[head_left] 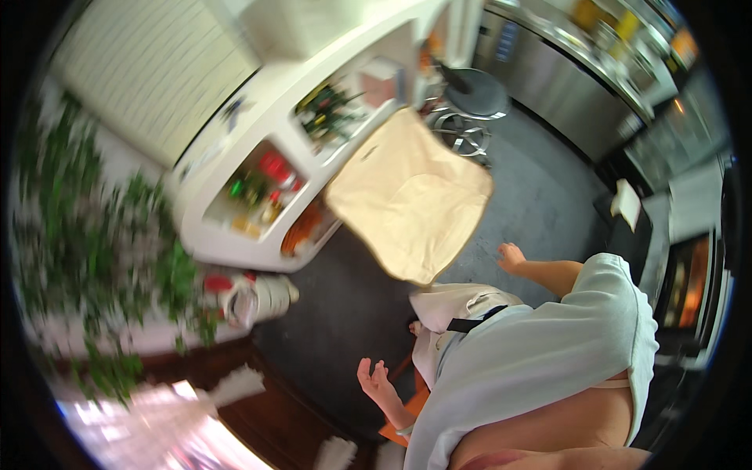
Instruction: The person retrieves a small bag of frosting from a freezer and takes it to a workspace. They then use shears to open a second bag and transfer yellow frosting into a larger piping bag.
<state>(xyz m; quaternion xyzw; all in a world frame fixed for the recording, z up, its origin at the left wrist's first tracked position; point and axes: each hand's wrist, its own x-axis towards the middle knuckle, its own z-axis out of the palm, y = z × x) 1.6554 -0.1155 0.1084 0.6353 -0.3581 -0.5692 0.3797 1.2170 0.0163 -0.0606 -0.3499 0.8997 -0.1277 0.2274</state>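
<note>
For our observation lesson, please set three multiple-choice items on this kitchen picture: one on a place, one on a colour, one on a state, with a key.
1. Where is the large beige cloth?
A. in front of the white shelf unit, over the dark floor
B. inside an oven
C. folded on a stool

2. What colour is the person's short-sleeved top?
A. red
B. white
C. black

3. How is the left hand?
A. clenched on the cloth
B. open and empty
C. hidden

Key:
1 A, the cloth overlaps the shelf's edge and the floor.
2 B, the fabric is pale white.
3 B, the fingers are spread with nothing in them.
</note>
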